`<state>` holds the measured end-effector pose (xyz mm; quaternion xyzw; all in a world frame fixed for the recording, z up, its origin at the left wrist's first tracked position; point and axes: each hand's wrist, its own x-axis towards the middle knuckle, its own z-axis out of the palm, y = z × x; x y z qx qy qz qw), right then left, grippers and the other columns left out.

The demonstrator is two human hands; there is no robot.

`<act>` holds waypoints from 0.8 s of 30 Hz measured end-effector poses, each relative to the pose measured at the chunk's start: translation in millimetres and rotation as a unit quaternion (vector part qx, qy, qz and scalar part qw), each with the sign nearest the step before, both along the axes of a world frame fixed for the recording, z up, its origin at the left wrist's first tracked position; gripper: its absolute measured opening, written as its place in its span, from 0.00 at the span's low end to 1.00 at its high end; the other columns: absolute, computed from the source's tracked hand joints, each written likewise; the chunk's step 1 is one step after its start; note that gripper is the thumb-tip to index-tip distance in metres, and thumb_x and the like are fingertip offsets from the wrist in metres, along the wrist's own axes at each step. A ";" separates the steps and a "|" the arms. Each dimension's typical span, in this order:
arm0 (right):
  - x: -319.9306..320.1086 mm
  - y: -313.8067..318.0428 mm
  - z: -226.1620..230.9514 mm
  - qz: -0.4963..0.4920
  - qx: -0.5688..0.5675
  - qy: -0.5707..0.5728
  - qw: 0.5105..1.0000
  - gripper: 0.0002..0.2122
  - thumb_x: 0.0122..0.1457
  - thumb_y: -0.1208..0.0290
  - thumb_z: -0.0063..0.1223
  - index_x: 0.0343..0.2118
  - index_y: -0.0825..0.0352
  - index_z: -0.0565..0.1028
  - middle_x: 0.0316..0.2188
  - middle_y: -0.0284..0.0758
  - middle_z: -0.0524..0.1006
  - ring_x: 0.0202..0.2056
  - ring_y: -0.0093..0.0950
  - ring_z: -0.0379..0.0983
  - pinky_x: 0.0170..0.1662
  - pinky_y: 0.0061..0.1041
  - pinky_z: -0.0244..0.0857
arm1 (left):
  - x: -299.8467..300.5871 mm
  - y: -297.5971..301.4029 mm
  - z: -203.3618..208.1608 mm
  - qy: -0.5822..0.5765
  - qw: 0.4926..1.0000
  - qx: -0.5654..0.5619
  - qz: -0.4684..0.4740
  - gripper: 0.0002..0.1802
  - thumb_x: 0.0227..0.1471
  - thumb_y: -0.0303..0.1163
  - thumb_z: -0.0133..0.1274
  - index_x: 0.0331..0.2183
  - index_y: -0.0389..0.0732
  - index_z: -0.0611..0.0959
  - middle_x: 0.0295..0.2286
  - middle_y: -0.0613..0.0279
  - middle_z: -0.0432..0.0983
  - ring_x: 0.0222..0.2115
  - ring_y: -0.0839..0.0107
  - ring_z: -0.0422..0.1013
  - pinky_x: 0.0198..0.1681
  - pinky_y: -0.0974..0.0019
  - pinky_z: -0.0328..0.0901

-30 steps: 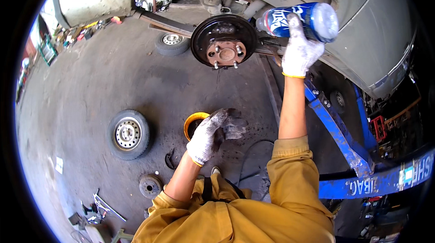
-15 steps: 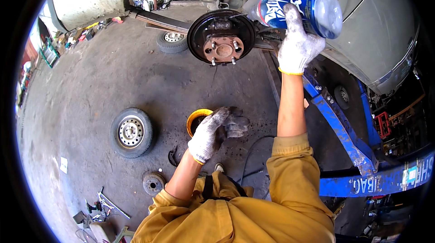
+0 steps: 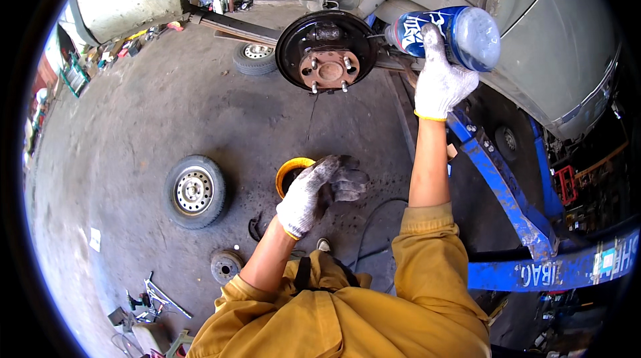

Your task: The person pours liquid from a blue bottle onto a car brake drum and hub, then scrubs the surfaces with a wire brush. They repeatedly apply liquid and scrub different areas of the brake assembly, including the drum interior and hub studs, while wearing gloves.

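Observation:
My right hand (image 3: 443, 81), in a white knit glove with a yellow cuff, is wrapped round a blue plastic bottle (image 3: 437, 34). The bottle lies nearly on its side, its narrow end toward the wheel hub (image 3: 331, 72) and its clear base to the right. Behind the rusty hub, with its several studs, is a black brake backing plate (image 3: 287, 51), and the bottle's tip is at the plate's right edge. My left hand (image 3: 324, 188), in a dirt-blackened glove, is held out with its fingers stretched and nothing visible in it. Beneath it, a yellow bucket (image 3: 282, 172) is partly hidden.
A wheel (image 3: 196, 191) lies on the floor at left, with a brake drum (image 3: 226, 267) nearer me. Blue lift arms (image 3: 504, 188) stretch along the right under the grey car body (image 3: 561, 51). Tools (image 3: 160, 296) lie at lower left. Another wheel (image 3: 255, 57) rests beyond the hub.
My right hand has moved slightly down with the bottle, whose base has dropped a little and swung toward me. My left hand has hardly moved.

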<state>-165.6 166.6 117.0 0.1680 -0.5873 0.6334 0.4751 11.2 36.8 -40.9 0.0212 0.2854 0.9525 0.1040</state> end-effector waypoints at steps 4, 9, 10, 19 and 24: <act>0.5 9.3 -15.9 -0.032 0.002 -0.024 0.999 0.25 0.43 0.69 0.75 0.43 0.77 0.76 0.39 0.40 0.80 0.38 0.28 0.76 0.47 0.30 0.69 | -5.0 4.3 -4.0 0.004 1.000 -0.013 -0.016 0.24 0.62 0.39 0.47 0.52 0.31 0.73 0.42 0.47 0.78 0.42 0.55 0.76 0.47 0.54 0.70; -5.4 5.6 -18.9 0.039 -0.089 0.008 0.995 0.26 0.44 0.72 0.73 0.45 0.76 0.75 0.42 0.40 0.79 0.40 0.28 0.76 0.49 0.30 0.69 | -35.0 14.9 12.9 0.057 0.997 0.023 -0.042 0.25 0.63 0.43 0.47 0.53 0.34 0.72 0.42 0.52 0.77 0.43 0.55 0.75 0.47 0.54 0.70; -7.9 2.5 -16.2 0.072 -0.123 0.021 0.990 0.26 0.44 0.72 0.74 0.46 0.76 0.74 0.42 0.41 0.79 0.41 0.28 0.75 0.49 0.31 0.68 | -46.5 21.6 29.8 0.063 0.997 0.033 -0.023 0.25 0.63 0.43 0.46 0.53 0.33 0.72 0.41 0.54 0.77 0.43 0.56 0.76 0.46 0.56 0.70; -9.9 -31.2 8.2 0.148 -0.172 0.037 0.973 0.20 0.48 0.76 0.70 0.43 0.76 0.76 0.40 0.38 0.80 0.37 0.26 0.76 0.45 0.28 0.70 | -64.9 9.9 73.5 0.101 0.989 -0.077 0.070 0.24 0.64 0.43 0.41 0.51 0.33 0.74 0.39 0.55 0.79 0.42 0.65 0.75 0.46 0.67 0.69; -16.6 -38.3 4.0 0.147 -0.193 0.048 0.969 0.20 0.48 0.77 0.69 0.44 0.77 0.75 0.40 0.40 0.79 0.36 0.26 0.76 0.44 0.27 0.72 | -64.9 -2.6 51.0 0.105 0.989 -0.053 0.085 0.26 0.64 0.42 0.40 0.53 0.30 0.72 0.45 0.48 0.76 0.44 0.60 0.75 0.50 0.58 0.68</act>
